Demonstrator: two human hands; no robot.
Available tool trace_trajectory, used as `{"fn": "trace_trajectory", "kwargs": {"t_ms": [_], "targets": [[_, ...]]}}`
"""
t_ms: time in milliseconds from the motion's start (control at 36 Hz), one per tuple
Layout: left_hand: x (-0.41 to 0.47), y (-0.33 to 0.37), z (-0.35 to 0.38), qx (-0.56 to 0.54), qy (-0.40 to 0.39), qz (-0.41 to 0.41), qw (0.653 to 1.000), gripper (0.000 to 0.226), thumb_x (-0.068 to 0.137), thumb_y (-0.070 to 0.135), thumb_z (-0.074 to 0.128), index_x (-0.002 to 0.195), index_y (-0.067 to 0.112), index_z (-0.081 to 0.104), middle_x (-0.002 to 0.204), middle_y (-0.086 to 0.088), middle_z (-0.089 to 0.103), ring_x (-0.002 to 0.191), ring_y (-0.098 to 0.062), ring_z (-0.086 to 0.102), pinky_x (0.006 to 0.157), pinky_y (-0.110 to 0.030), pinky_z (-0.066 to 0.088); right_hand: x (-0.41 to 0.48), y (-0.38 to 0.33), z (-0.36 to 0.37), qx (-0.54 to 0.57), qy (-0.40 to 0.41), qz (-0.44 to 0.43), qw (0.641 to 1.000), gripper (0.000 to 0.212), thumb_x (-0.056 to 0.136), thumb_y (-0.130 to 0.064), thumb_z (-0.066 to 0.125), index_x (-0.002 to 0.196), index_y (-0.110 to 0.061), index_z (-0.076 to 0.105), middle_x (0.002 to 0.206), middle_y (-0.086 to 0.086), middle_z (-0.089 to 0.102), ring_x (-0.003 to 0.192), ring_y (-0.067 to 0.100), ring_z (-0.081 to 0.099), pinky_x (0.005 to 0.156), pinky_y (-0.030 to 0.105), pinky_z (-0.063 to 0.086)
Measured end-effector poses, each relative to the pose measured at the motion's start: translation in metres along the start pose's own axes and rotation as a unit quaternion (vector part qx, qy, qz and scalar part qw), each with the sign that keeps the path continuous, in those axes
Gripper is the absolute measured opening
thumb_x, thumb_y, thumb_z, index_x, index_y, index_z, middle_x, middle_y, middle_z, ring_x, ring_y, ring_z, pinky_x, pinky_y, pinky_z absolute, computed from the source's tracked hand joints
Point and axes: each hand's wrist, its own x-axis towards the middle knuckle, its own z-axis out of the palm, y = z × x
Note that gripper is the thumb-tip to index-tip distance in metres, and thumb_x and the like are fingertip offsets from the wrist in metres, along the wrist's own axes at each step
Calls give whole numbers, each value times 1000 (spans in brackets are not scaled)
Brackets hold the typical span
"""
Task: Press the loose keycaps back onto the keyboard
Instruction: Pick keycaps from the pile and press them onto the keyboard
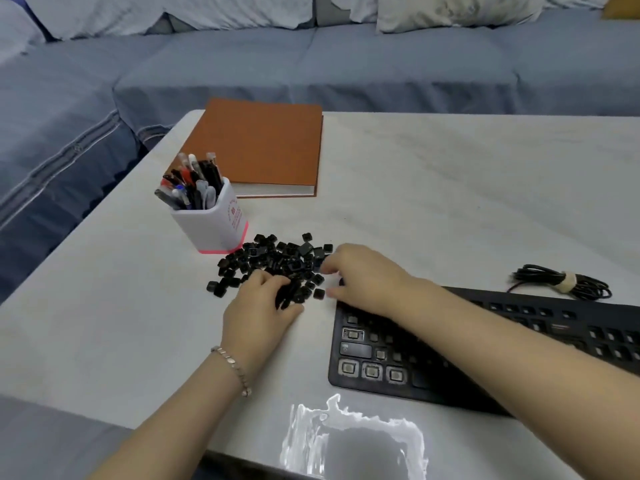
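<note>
Keycaps pile (pixel 277 259): left fingers (pixel 267 277) curled round some, right fingers (pixel 329 269) touching edge, hold unclear.

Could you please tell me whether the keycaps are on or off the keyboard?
Mostly off: the keyboard shows bare sockets across its left end, and the keycaps lie heaped on the table beside it.

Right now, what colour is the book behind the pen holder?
The book is orange-brown; head view.
</note>
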Motion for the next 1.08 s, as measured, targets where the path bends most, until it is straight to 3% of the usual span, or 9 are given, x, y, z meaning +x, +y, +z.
{"fn": "trace_trajectory", "kwargs": {"t_ms": [167, 306, 417, 528, 611, 694, 806, 917, 1083], "targets": [[-2, -12, -1, -16, -2, 31, 999, 30, 84, 26, 64, 113, 22, 59, 107, 12, 46, 79, -8, 52, 65, -27, 44, 28, -24, 27, -62, -76, 18, 995, 37, 83, -19, 64, 117, -9, 54, 120, 12, 41, 104, 31, 51, 74, 32, 41], [-7, -17, -2, -34, 7, 56, 998, 16, 86, 17, 60, 101, 15, 60, 104, 8, 50, 76, -11, 53, 66, -23, 42, 30, -23, 30, -35, -83, 22, 996, 35, 83, -12, 65, 116, -5, 55, 119, 15, 42, 102, 34, 51, 79, 34, 42], [-9, -16, -2, -30, 19, 75, 997, 6, 82, 9, 59, 88, 11, 59, 95, 6, 51, 72, -12, 48, 61, -24, 39, 27, -24, 35, -51, -54, 20, 997, 20, 86, -3, 52, 105, -3, 57, 112, 15, 45, 94, 32, 53, 68, 29, 36], [-9, -17, 0, -76, 46, 57, 994, 5, 83, 14, 65, 86, 12, 62, 87, 13, 49, 67, -4, 47, 61, -14, 36, 27, -24, 43, -66, -15, 17, 998, 18, 85, 2, 45, 98, -3, 57, 108, 15, 47, 90, 32, 53, 64, 30, 33], [-10, -14, -3, -163, 71, 18, 984, 5, 81, 13, 68, 80, 17, 64, 80, 14, 54, 78, 2, 52, 64, -5, 37, 26, -17, 44, 34, 48, 34, 998, 22, 86, -2, 47, 99, -5, 65, 105, 11, 58, 93, 27, 55, 72, 25, 38], [-11, -7, -10, -296, 83, -61, 950, 15, 79, 11, 70, 76, 25, 65, 70, 12, 64, 67, 6, 57, 59, -5, 41, 14, -15, 33, 273, 119, 109, 948, 14, 80, -9, 61, 85, -16, 72, 86, 2, 70, 80, 12, 64, 69, 6, 41], [-13, 10, -23, -496, 41, -137, 856, 16, 80, 4, 68, 82, 20, 69, 61, 8, 68, 58, 1, 63, 53, -12, 47, -16, -9, 20, 541, 88, 109, 829, 19, 73, -11, 73, 85, -26, 69, 89, -2, 73, 88, 7, 67, 83, 15, 49], [-21, 27, -34, -571, -15, -142, 808, 25, 82, 1, 62, 97, 20, 67, 58, 7, 62, 59, -4, 62, 55, -16, 51, -44, -6, 9, 601, 135, 81, 784, 24, 75, 4, 67, 89, -15, 69, 83, -1, 73, 83, 5, 68, 69, 9, 48], [-32, 47, -41, -631, -105, -152, 754, 23, 85, 4, 57, 94, 20, 72, 69, -1, 67, 64, -7, 63, 58, -19, 53, -71, -2, -1, 598, 187, 52, 778, 31, 66, 12, 70, 73, -18, 73, 76, 0, 73, 73, 8, 69, 64, 12, 50]]}}
